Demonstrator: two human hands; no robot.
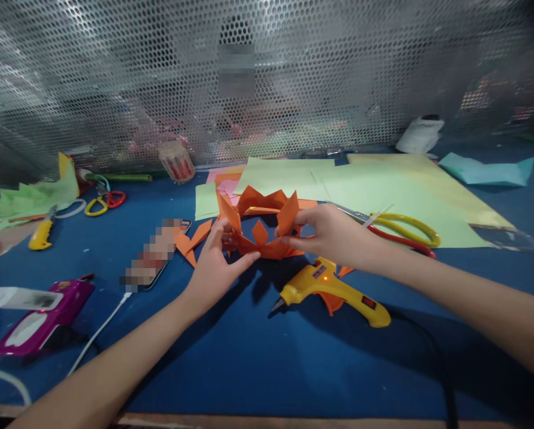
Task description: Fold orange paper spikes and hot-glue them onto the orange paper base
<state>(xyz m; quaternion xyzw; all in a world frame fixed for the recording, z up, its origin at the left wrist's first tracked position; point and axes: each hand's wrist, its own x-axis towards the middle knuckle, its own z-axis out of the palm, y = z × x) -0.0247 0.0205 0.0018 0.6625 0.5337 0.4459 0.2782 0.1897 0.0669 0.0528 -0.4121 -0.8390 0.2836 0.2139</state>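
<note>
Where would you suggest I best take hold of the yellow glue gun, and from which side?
Probably by the handle, from the right: the glue gun lies with its handle reaching right, while its nozzle, possibly hot, points left.

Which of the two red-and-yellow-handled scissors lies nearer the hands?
The scissors on the pale green paper, beside the right hand; the other pair lies far left on the blue tabletop.

The head camera looks forward-down, near the tabletop (258, 369).
</note>
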